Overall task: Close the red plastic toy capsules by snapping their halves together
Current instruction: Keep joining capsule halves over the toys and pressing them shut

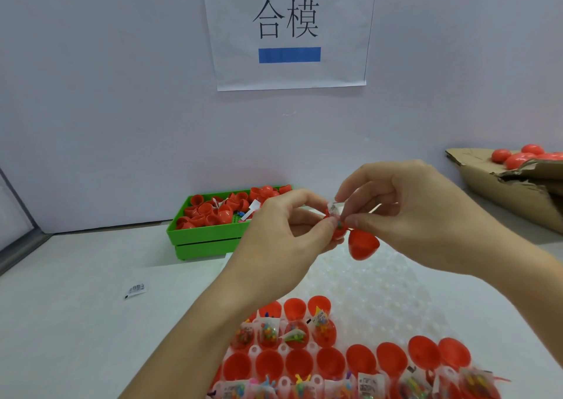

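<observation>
Looking down through the head camera, we saw the left hand [283, 234] gripping one half of an open red capsule [353, 237] above the tray [380, 292], its other half hanging open. The right hand [405, 212] pinched the toy packet [335, 211], tucking it inside. Next, we judged, the halves needed folding together and squeezing shut.

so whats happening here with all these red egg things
A person is closing red toy capsules by hand. The left hand holds one half with a small packet sticking out, and the right hand pinches that packet, apparently tucking it in; the other half hangs open below. In front, a white tray holds more open capsules with packets in them. A green bin of loose halves sits behind, and closed capsules lie on cardboard at right.
</observation>
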{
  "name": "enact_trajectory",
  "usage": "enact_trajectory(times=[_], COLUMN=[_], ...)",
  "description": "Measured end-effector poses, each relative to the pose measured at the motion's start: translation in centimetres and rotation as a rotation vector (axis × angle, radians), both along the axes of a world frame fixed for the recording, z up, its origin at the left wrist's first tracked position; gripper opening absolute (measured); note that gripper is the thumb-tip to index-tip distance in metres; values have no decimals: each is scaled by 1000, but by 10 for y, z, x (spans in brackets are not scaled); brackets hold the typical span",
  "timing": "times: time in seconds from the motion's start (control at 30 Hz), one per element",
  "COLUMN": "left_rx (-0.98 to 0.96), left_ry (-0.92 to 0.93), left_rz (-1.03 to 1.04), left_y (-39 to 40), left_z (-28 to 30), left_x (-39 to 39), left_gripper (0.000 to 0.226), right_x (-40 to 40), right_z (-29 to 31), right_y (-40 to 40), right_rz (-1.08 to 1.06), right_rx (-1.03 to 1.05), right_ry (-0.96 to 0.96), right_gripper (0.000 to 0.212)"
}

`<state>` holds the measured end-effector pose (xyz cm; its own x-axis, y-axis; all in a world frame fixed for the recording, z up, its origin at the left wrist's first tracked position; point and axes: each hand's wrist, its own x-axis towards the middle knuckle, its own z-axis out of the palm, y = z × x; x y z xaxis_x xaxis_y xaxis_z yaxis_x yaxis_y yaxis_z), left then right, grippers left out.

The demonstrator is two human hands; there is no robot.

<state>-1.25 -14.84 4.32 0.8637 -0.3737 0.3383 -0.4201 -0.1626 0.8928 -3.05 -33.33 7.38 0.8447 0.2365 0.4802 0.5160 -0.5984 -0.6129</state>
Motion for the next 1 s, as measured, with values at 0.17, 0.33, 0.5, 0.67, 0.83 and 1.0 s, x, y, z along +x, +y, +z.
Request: enact_trajectory(times=[0.17, 0.33, 0.5, 0.67, 0.83, 1.0], left_rx=[-17, -31, -27, -114, -101, -123], left_ry=[0, 5, 17, 52, 45, 69], left_rz=[-14, -27, -52, -47, -13, 9], left_y=[0, 2, 3, 1, -3, -4], left_z=[0, 1, 4, 6, 4, 4], left_x=[0, 0, -1, -4, -4, -4], left_gripper=[10, 11, 17, 19, 19, 19], right_x=[0, 0, 2, -2, -7, -8], right_z=[0, -1, -1, 1, 1, -1], right_y=[-1, 2, 1, 2, 8, 12], right_rz=[10, -6, -27, -4, 17, -46], right_rx=[29, 19, 17, 20, -118, -166], right_ry=[1, -54, -66, -81, -173, -234], right_gripper=[15, 12, 16, 15, 9, 12])
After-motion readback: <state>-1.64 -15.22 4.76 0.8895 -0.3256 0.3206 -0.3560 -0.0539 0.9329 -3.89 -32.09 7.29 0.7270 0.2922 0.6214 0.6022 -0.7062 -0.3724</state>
